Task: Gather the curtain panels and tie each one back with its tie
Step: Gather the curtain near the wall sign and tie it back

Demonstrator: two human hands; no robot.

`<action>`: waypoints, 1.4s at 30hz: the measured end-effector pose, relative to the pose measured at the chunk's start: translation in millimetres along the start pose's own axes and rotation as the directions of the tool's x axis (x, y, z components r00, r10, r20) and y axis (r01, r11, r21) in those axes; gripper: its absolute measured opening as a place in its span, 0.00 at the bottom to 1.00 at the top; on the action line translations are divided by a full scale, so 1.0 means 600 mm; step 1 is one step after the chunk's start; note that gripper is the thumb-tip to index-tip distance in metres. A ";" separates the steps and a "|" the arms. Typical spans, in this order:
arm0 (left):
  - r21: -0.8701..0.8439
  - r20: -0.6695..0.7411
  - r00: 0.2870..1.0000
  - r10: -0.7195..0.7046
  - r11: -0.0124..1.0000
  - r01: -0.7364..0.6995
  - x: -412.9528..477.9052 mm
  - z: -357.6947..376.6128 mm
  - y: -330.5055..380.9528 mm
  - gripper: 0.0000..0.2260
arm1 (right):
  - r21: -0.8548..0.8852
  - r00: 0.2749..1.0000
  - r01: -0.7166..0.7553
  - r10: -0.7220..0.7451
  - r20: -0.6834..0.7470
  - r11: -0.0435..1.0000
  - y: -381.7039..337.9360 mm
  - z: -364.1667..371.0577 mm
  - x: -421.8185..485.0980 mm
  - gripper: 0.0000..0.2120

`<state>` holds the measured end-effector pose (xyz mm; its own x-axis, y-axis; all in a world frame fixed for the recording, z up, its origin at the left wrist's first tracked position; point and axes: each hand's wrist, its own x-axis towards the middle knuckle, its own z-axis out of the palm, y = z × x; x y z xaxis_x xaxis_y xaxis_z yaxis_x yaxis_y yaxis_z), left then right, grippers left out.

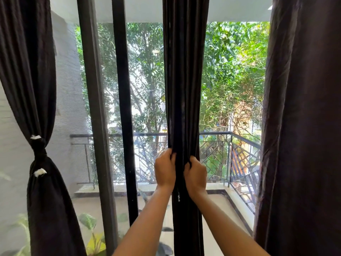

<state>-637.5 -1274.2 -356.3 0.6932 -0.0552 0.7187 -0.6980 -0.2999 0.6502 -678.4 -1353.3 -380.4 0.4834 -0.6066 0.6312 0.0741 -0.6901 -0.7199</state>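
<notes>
Curtain panel in the middle, where does it hang, and what has hold of it?

— It hangs straight down in front of the glass door, bunched into narrow vertical pleats of dark brown, slightly sheened cloth. Both hands are on it at the same height. The left hand has its fingers curled into the folds on the left edge, and the right hand is clenched on the folds of the right edge, just beside the other.

And the other panels?

— The left panel is pinched into an hourglass waist by a tie of the same dark fabric, knotted, with two frayed white tufts showing above and below the knot. The right panel hangs loose and wide, a matte, faintly crinkled weave.

What lies behind the cloth?

— Black upright door frames, then a balcony with a thin metal railing filled with diagonal bars, and leafy trees beyond it. Broad green leaves of a plant show blurred at lower left.
</notes>
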 end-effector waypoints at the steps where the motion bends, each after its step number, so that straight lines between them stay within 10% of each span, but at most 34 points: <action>1: 0.024 -0.008 1.000 0.021 0.999 -0.021 -0.002 -0.003 0.002 0.08 | -0.002 1.000 0.015 -0.015 -0.003 1.000 -0.004 0.001 -0.003 0.11; 8: 0.306 0.090 0.992 0.090 0.945 -0.113 0.004 -0.010 0.011 0.06 | -0.077 0.999 0.047 -0.045 0.024 0.996 -0.017 0.003 -0.009 0.08; 24: -0.100 0.226 0.958 0.176 0.983 -0.157 -0.025 -0.022 0.006 0.20 | -0.247 0.994 0.052 -0.027 0.103 0.968 -0.034 -0.020 -0.019 0.12; 31: -0.158 0.087 0.995 0.055 0.987 -0.041 -0.040 -0.014 0.000 0.07 | -0.297 0.996 0.063 -0.041 0.078 0.953 -0.045 -0.022 -0.034 0.13; 42: -0.324 0.235 0.971 0.042 0.945 0.037 -0.028 -0.042 0.002 0.05 | -0.319 0.995 0.068 -0.041 0.089 0.945 -0.047 -0.040 -0.045 0.07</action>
<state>-654.6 -1249.7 -361.5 0.6857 -0.2902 0.6675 -0.6924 0.0227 0.7212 -714.3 -1327.0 -370.2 0.5554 -0.5400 0.6324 -0.1755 -0.8195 -0.5456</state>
